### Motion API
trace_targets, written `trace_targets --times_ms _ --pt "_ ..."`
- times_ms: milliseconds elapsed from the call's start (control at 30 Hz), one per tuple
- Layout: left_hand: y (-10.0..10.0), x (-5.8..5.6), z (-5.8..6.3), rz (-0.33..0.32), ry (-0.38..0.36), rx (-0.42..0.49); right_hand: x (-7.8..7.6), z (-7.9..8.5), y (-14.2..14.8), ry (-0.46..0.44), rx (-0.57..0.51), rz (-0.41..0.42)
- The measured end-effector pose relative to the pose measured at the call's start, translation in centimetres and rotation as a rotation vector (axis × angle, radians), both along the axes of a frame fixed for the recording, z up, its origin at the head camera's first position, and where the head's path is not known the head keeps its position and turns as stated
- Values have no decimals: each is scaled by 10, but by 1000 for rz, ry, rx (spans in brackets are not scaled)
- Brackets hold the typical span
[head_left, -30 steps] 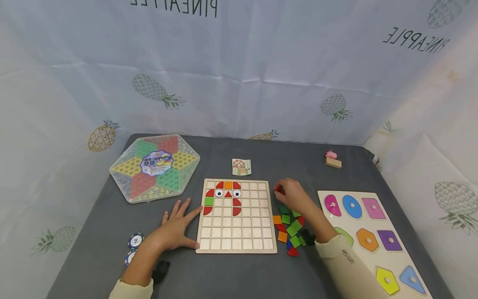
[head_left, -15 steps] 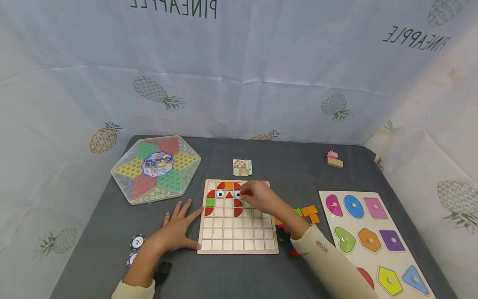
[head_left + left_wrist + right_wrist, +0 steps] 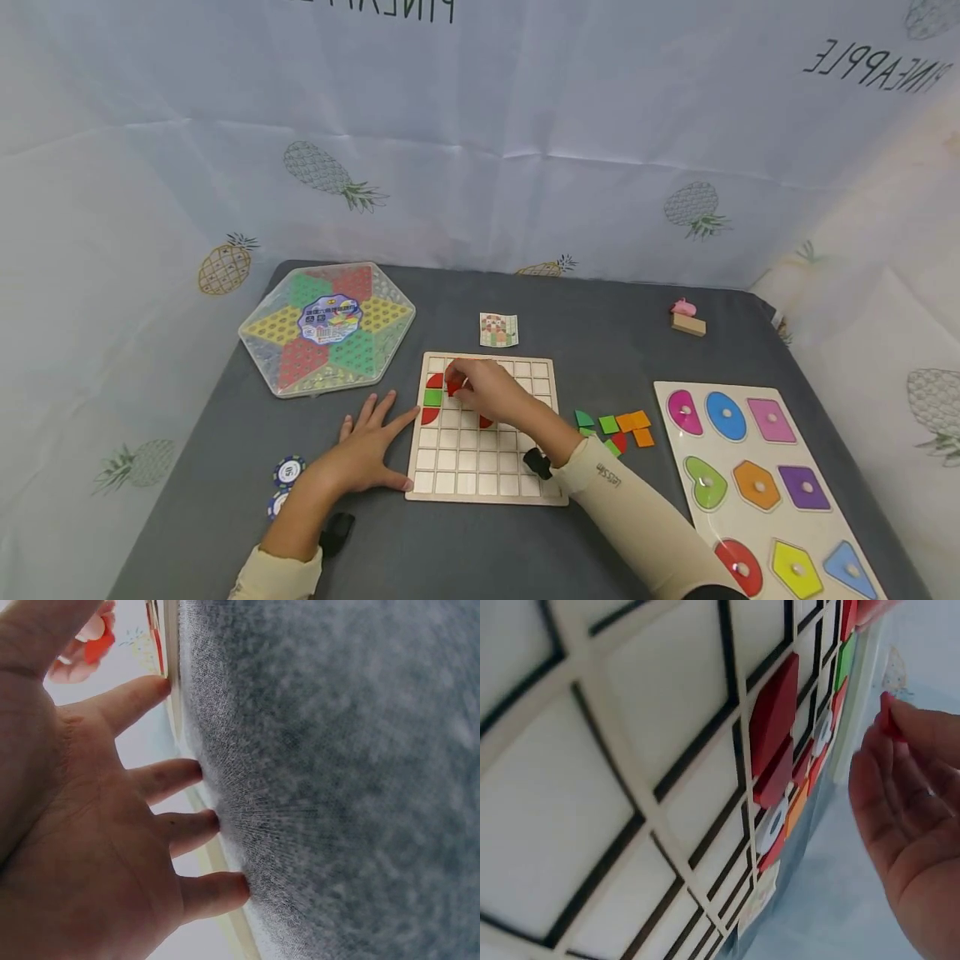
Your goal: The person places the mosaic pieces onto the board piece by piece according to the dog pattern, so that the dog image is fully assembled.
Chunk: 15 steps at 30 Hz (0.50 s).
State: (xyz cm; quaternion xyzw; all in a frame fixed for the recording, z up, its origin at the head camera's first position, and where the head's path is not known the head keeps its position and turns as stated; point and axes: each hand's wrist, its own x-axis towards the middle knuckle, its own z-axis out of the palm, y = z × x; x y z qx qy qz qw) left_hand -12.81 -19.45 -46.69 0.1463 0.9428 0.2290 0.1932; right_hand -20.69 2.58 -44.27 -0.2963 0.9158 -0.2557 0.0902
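Observation:
A square wooden grid board (image 3: 468, 460) lies on the table with red, green and orange tiles in its upper left cells. My right hand (image 3: 491, 392) is over that part, its thumb and fingers pinching a small red tile (image 3: 891, 720). In the right wrist view this tile is above the board surface, near round eye tiles (image 3: 772, 825). My left hand (image 3: 365, 454) is spread flat beside the board, thumb at the lower left corner and index finger at the left edge. The right forearm covers some of the board. Left of the hand, a green square tile (image 3: 432, 397) sits in its cell.
Loose orange tiles (image 3: 634, 422) and green and red ones lie right of the board. A picture card (image 3: 498, 330) is behind it. A hexagonal game box (image 3: 300, 362) stands left, a shape puzzle (image 3: 678, 467) right, poker chips (image 3: 288, 471) by the left wrist.
My right hand has gone from the loose tiles leftward across the board to its upper left, carrying a red tile. The left hand stays at the board's edge. The head view has shifted slightly.

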Motion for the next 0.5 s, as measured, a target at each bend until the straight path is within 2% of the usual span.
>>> trace_targets --times_ms 233,500 --pt "3 -1 1 -2 1 -11 1 -4 -7 80 48 36" --pt "2 -1 3 3 -16 -14 4 -5 -2 33 -10 26"
